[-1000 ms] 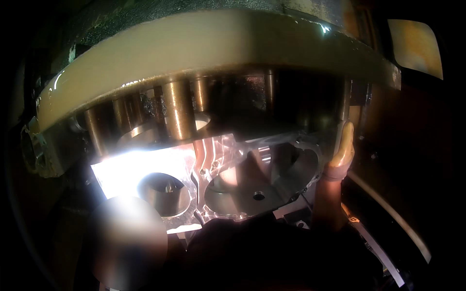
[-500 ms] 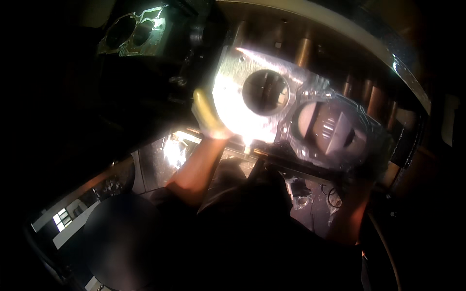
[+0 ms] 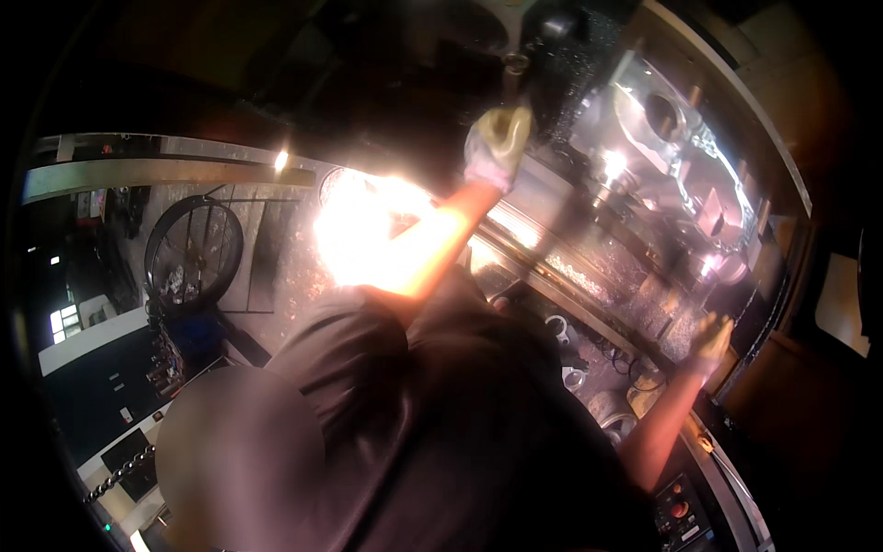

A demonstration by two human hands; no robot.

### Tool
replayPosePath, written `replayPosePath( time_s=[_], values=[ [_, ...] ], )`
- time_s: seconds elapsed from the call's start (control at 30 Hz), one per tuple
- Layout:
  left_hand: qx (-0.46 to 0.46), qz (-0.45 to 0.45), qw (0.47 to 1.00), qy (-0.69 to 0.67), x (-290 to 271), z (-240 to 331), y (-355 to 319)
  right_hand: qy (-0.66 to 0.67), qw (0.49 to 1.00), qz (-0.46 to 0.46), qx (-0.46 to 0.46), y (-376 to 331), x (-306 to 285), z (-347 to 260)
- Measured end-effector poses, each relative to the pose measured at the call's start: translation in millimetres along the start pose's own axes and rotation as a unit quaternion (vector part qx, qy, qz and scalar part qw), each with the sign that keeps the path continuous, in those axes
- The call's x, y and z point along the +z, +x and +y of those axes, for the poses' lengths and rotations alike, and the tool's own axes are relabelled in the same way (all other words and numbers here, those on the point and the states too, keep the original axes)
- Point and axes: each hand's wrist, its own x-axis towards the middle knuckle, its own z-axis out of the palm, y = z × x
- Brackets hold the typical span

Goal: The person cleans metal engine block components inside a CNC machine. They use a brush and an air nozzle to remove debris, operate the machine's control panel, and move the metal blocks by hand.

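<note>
My left hand [image 3: 498, 145], in a yellow and white work glove, is raised at the upper middle with its fingers curled in. Just beyond its fingers is a narrow shaft with a rounded end [image 3: 515, 66]; I cannot tell whether the hand holds it. To the right, apart from both hands, a shiny metal casting [image 3: 641, 109] with large round bores stands tilted inside the machine. My right hand [image 3: 710, 344], also gloved, is at the machine's near right edge below the casting, its fingers stretched out and holding nothing visible.
A metal rail [image 3: 589, 296] runs along the machine's near side. Round metal parts [image 3: 614, 412] lie near my body. A control panel with a red button [image 3: 679, 509] is at the lower right. A spoked wheel [image 3: 195, 250] stands at left, beside strong glare.
Both hands have come off the casting, which now appears farther right. My left hand is raised and curled; my right hand shows stretched fingers. The head view has swung left.
</note>
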Motion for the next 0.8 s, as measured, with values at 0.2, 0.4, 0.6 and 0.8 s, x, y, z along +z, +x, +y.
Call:
replayPosePath(
  time_s=[0.2, 0.4, 0.6, 0.8],
  values=[
    [-0.264, -0.060, 0.948, 0.166, -50.8, -140.8, 25.2, -0.324, 0.912, -0.004, 0.250, -201.4, -13.9, 37.1],
    [-0.074, -0.055, 0.934, 0.346, 8.3, -187.3, 142.1, -0.318, 0.915, 0.020, 0.248, -316.8, -3.8, 89.1],
    [0.057, -0.251, 0.888, 0.380, 68.6, -252.6, 219.3, -0.279, 0.909, 0.019, 0.308, -365.3, -27.4, 117.0],
    [0.040, -0.254, 0.878, 0.405, 30.7, -185.7, 225.4, -0.258, 0.912, 0.060, 0.314, -397.5, -19.9, 138.2]
  ],
)
